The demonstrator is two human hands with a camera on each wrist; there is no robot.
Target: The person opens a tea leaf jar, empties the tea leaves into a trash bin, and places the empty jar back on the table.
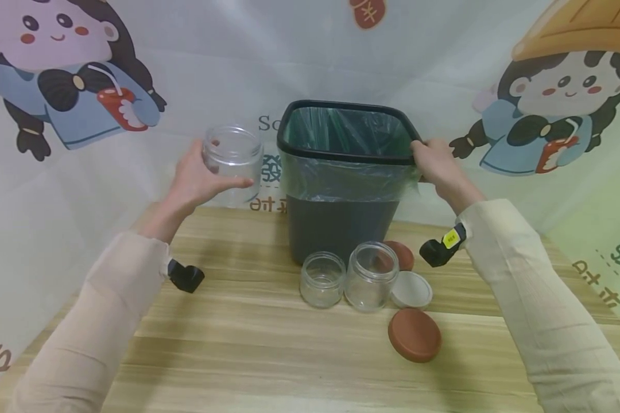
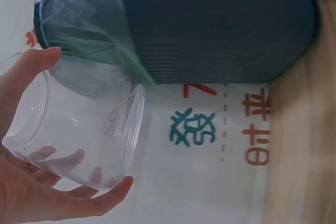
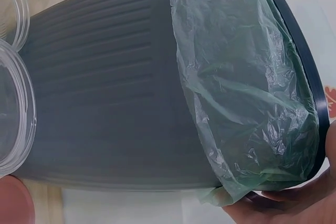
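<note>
In the head view my left hand (image 1: 198, 178) grips a clear lidless jar (image 1: 235, 166) in the air, left of the trash can. The left wrist view shows the thumb on one side of the jar (image 2: 84, 119) and the fingers wrapped round the other. My right hand (image 1: 439, 166) holds the black rim (image 1: 348, 155) of the dark grey trash can (image 1: 341, 226) at its right corner. A thin green bag (image 3: 236, 87) lines the can and folds down over its outside. In the right wrist view, the right hand's fingers (image 3: 273, 208) curl under the rim.
Two clear open jars, a smaller one (image 1: 322, 281) and a taller one (image 1: 371, 281), stand before the can on the wooden table (image 1: 227, 355). Beside them lie a white lid (image 1: 412, 289), a reddish-brown lid (image 1: 415, 335) and another reddish lid (image 1: 402, 255). A printed cloth (image 1: 206, 69) hangs behind.
</note>
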